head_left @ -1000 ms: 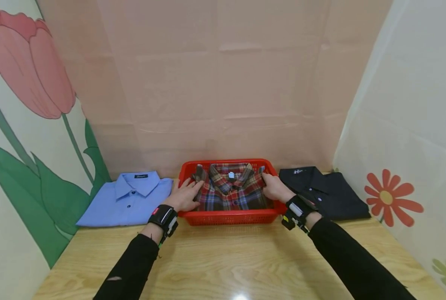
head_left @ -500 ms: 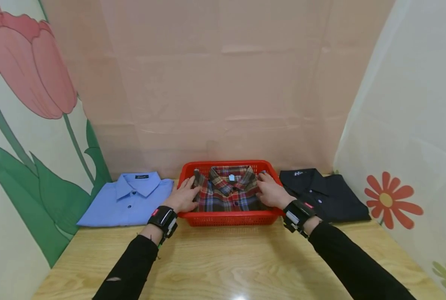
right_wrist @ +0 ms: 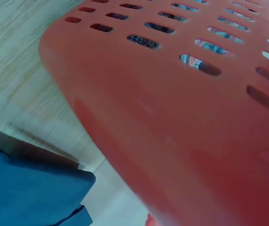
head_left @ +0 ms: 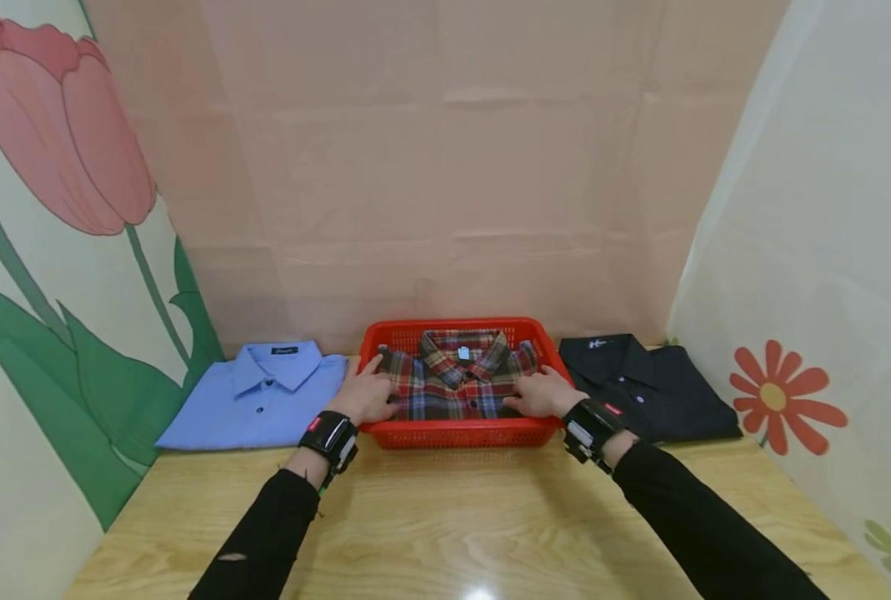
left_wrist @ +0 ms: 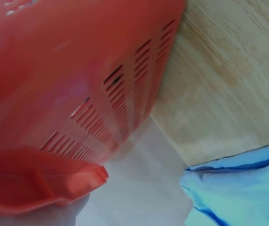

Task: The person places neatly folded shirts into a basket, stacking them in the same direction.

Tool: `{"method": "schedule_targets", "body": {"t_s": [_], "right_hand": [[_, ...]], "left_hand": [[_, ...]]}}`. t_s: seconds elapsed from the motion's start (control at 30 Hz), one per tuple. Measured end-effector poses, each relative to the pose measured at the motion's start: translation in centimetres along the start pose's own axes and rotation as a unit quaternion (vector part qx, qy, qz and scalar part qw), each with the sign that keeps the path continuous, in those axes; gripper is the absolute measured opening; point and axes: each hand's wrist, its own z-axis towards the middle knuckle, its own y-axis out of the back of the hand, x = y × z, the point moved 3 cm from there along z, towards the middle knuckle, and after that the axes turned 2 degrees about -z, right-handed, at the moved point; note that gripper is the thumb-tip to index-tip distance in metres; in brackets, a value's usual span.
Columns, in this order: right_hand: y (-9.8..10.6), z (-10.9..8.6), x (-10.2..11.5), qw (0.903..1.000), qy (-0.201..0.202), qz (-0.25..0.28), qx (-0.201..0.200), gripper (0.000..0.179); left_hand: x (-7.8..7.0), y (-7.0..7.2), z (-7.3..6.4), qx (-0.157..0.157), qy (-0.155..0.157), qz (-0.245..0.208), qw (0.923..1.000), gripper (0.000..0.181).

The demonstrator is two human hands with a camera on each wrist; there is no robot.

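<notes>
A folded plaid shirt (head_left: 453,387) in red, brown and blue lies collar up inside a red plastic basket (head_left: 460,435). My left hand (head_left: 366,393) lies over the basket's left rim, its fingers at the shirt's left edge. Across the right rim reaches my right hand (head_left: 541,393), with extended fingers touching the shirt's right front part. Neither hand visibly grips the cloth. Both wrist views mostly show the slotted outside walls of the basket; the fingers' contact with the shirt is hidden there.
A folded light blue shirt (head_left: 261,396) lies left of the basket, and a folded black shirt (head_left: 648,392) lies right of it. All stand on a wooden table (head_left: 453,517). A pinkish backdrop (head_left: 445,167) rises close behind the basket.
My right hand has let go of the shirt's right shoulder corner and come nearer along its right side. My left hand has drawn slightly off the left corner; both corners now lie flatter.
</notes>
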Motion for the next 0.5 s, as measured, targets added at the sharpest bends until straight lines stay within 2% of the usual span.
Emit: {"method": "schedule_targets", "body": {"t_s": [0.3,0.4,0.5], "right_hand": [[-0.19,0.22,0.00,0.9987,-0.003,0.009,-0.050,0.030],[-0.40,0.25,0.06,0.9965,-0.006,0.038,-0.074,0.024],[-0.42,0.26,0.28,0.9903,-0.006,0.075,-0.116,0.023]], "left_hand": [[0.25,-0.30,0.00,-0.020,0.003,-0.020,0.9996,0.027],[0.40,-0.50,-0.02,-0.024,0.007,-0.027,0.9993,0.028],[0.61,-0.58,0.03,-0.038,0.008,-0.041,0.9984,0.030]]}}
